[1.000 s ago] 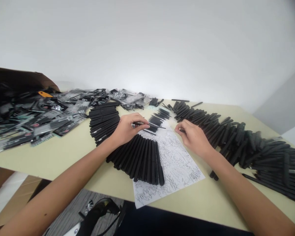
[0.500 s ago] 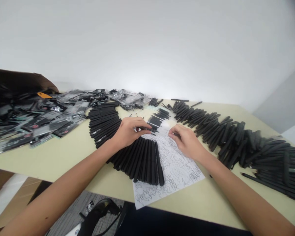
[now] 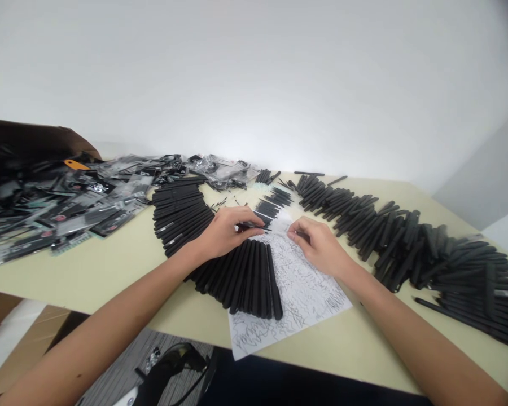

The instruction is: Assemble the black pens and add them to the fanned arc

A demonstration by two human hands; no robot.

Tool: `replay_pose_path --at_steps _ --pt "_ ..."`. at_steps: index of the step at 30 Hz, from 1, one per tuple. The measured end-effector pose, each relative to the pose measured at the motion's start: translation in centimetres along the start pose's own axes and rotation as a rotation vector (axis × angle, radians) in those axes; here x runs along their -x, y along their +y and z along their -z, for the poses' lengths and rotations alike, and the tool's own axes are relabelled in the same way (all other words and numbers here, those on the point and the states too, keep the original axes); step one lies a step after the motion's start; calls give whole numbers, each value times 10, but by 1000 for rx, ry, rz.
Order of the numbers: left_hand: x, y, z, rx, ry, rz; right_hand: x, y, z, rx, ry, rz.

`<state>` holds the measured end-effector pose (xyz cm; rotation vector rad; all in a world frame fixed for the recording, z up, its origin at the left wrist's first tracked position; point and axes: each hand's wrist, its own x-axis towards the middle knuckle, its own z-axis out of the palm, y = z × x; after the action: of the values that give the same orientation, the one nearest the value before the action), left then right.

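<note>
Pale tabletop [image 3: 110, 270], white wall behind. Big loose pen heap [image 3: 406, 237] at 3 o'clock, untidy. Sealed packs [image 3: 68, 208] at 9 o'clock. Neat pen row [image 3: 237, 276] lined up at centre; scribbled sheet [image 3: 305, 287] beside it, mostly filled. Left hand [image 3: 226, 231] grips one pen [image 3: 254, 226] at the sheet's 12 o'clock edge. Right hand [image 3: 317, 242] curled; can't tell what it holds.

You're in a plain office-type workroom: bare white wall [image 3: 254, 73], pale surface [image 3: 110, 265] stacked with rows of black pens [image 3: 364, 220], heaped retail packets [image 3: 68, 208], scribbled sheet [image 3: 305, 287], cardboard box [image 3: 38, 135].
</note>
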<state>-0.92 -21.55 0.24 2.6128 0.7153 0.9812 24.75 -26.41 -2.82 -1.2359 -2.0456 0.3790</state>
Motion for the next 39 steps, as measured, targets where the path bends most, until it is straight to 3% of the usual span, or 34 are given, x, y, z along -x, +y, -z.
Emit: replay_pose_path --at_steps 5,11,23,39 --pt "0 0 2 -35 1 15 1 0 -1 61 0 -24" --pt "-1 1 5 -59 3 27 1 0 -2 78 -88 -59" --pt "0 3 4 -56 11 19 0 1 -1 91 -40 83" --pt "0 5 4 -58 15 2 4 -5 -2 203 -27 -48"
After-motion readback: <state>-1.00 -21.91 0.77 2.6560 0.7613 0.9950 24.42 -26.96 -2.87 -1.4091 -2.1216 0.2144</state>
